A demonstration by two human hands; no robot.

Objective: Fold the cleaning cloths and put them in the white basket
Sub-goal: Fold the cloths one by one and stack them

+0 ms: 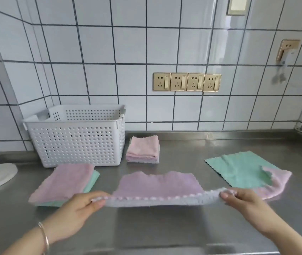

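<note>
Steel tabletop [192,144] against a white tiled wall. The person holds a lilac cloth [157,184] stretched between both hands, just above the surface, at the front middle. Left hand [76,208]: fingers curled round the cloth's near left corner, thumb on top of the scalloped edge. Right hand [242,205]: fingers pinch the near right corner, thumb on top. The near edge is taut between them, with a pale grey-blue underside showing along it; the far edge sags back toward the wall. The cloth's right end droops past the right hand and overlaps a corner of a green cloth [242,168] lying flat and unfolded at right.

White basket [76,137], perforated, stands back left near the wall; I cannot tell what is inside. Just to its right, close beside it, a small folded stack [143,150], pink on top. In front of the basket, a larger folded pile [65,183], pink over green.

A bangle [44,234] is on the left wrist. A row of four gold sockets [187,82] is on the wall.
</note>
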